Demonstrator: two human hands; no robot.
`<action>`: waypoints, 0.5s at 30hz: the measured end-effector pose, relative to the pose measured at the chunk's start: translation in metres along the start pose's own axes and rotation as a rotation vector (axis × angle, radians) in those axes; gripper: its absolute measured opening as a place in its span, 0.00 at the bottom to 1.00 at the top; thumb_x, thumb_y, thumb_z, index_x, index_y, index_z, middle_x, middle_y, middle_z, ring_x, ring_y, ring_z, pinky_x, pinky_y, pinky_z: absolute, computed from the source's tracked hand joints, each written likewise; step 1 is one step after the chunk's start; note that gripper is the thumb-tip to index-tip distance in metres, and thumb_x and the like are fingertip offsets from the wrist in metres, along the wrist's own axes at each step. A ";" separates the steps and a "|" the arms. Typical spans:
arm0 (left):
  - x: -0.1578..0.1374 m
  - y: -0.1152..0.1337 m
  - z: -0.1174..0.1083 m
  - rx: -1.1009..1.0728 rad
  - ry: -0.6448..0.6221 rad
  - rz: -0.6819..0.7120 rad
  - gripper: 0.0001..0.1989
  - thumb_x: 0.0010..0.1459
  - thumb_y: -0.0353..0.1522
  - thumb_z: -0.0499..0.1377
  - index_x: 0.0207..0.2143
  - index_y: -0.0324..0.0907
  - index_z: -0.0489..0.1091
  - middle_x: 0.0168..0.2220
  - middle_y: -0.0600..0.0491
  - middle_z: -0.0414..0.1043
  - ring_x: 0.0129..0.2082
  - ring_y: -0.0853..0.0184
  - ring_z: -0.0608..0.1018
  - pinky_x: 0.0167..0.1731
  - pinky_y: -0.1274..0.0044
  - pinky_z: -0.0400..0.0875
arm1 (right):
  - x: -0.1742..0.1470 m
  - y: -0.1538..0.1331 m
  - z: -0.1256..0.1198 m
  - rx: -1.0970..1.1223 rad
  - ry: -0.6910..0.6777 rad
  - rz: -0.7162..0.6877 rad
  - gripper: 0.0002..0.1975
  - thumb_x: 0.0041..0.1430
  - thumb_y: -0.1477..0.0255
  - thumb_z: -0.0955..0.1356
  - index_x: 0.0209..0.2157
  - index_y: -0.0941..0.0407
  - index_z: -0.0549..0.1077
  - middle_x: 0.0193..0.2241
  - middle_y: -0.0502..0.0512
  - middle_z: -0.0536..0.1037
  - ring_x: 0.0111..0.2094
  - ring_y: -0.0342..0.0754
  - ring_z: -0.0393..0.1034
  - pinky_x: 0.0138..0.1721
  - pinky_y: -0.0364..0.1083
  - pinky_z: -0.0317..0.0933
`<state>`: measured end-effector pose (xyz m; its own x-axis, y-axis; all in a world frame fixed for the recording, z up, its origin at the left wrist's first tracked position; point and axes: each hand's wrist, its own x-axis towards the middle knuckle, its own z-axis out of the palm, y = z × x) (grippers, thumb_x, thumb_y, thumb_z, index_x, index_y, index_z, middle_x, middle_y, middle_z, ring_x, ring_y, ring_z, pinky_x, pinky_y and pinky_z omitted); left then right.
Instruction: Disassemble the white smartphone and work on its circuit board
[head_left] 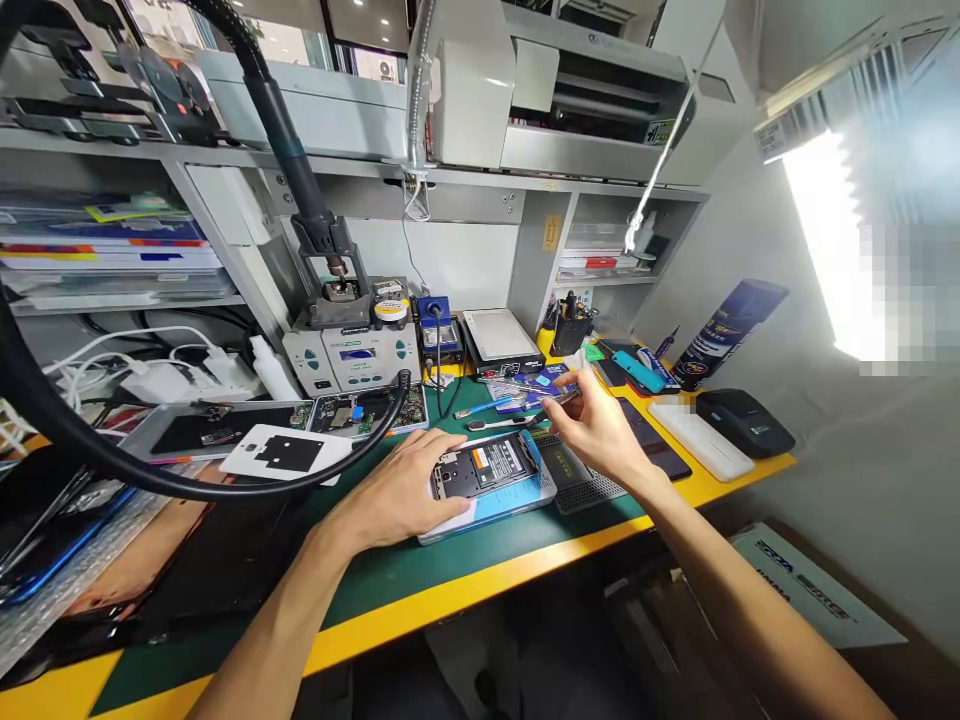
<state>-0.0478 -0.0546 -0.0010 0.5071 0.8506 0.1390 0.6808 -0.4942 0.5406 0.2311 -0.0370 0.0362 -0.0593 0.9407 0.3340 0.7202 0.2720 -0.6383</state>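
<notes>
A smartphone [480, 468] with its back off, battery and inner frame showing, lies on a pale blue and clear plastic box [517, 498] on the green mat. My left hand [397, 490] grips the phone's left end, thumb at the near edge and fingers over the far one. Above and to the right of the phone, my right hand [592, 420] pinches a slim dark tool [553, 402], its tip pointing down toward the phone's right end. Its exact kind I cannot make out. Beneath my right hand lies a dark plate with a perforated metal edge [589, 490].
A black hose [225, 490] arches across the left side, over a white phone cover [285, 453]. Behind stand a soldering station [356, 355] and a flat heating plate [502, 335]. A spray can [724, 335] and a white slab [701, 440] are at the right.
</notes>
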 end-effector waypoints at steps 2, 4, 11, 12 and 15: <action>-0.001 0.000 0.000 -0.001 -0.009 -0.010 0.31 0.54 0.44 0.63 0.59 0.48 0.65 0.57 0.49 0.69 0.59 0.53 0.69 0.59 0.64 0.65 | 0.001 0.000 0.001 -0.015 -0.011 -0.010 0.10 0.63 0.63 0.65 0.43 0.51 0.63 0.21 0.44 0.69 0.21 0.47 0.63 0.24 0.45 0.55; -0.001 0.000 0.000 0.005 -0.010 -0.013 0.31 0.54 0.44 0.63 0.60 0.48 0.65 0.57 0.50 0.69 0.59 0.53 0.69 0.59 0.64 0.65 | 0.001 -0.001 0.002 -0.030 -0.025 -0.020 0.09 0.64 0.63 0.64 0.42 0.51 0.62 0.20 0.43 0.68 0.20 0.47 0.62 0.25 0.45 0.54; 0.000 -0.003 0.001 0.006 -0.010 -0.013 0.32 0.54 0.45 0.63 0.60 0.48 0.64 0.58 0.50 0.69 0.60 0.53 0.68 0.60 0.63 0.64 | 0.014 -0.015 0.003 -0.309 -0.126 -0.144 0.07 0.66 0.66 0.63 0.42 0.52 0.62 0.18 0.44 0.67 0.19 0.46 0.60 0.23 0.44 0.47; 0.000 -0.003 0.001 0.007 -0.008 -0.016 0.32 0.54 0.45 0.63 0.60 0.48 0.64 0.58 0.50 0.69 0.59 0.53 0.69 0.60 0.64 0.64 | 0.016 -0.019 0.003 -0.396 -0.151 -0.180 0.06 0.66 0.66 0.62 0.42 0.52 0.62 0.19 0.45 0.69 0.19 0.46 0.61 0.23 0.44 0.47; 0.001 -0.003 0.002 0.020 -0.004 -0.015 0.32 0.54 0.44 0.63 0.60 0.47 0.65 0.58 0.49 0.69 0.60 0.53 0.69 0.60 0.64 0.64 | 0.024 -0.033 0.004 -0.566 -0.198 -0.246 0.05 0.66 0.67 0.62 0.41 0.53 0.63 0.22 0.50 0.74 0.22 0.48 0.66 0.24 0.45 0.44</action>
<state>-0.0488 -0.0524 -0.0040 0.4987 0.8573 0.1276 0.6987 -0.4848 0.5261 0.2031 -0.0224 0.0621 -0.3566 0.8988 0.2551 0.9190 0.3866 -0.0772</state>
